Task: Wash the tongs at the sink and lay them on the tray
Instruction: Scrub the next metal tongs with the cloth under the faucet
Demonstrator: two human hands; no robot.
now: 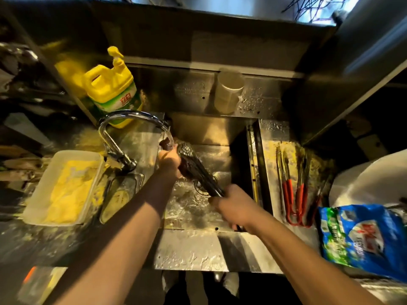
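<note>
I am gripping the handle end of the dark metal tongs [199, 170] in my right hand [234, 206], fingers curled round them, while my left hand [169, 162] is closing round their far end together with a dark, knobbly scrubbing pad [184, 148]. The tongs are slanting across the stainless steel sink [222, 133], over the wet basin, their tip end sitting right under the thin stream of water [169, 135] that is falling from the curved chrome tap [123, 119]. They are looking long, narrow and nearly black, glistening with water. The sink walls are showing as dull, scratched and spattered with droplets. On the steel ledge to the right, more tongs with red-coated handles [296, 192] are lying side by side. A yellow plastic detergent jug with a pump [110, 86] is standing behind the tap, and a white rectangular tub of yellow stuff [63, 188] is sitting to the left. A blue plastic bag [361, 238] is lying at the far right.
</note>
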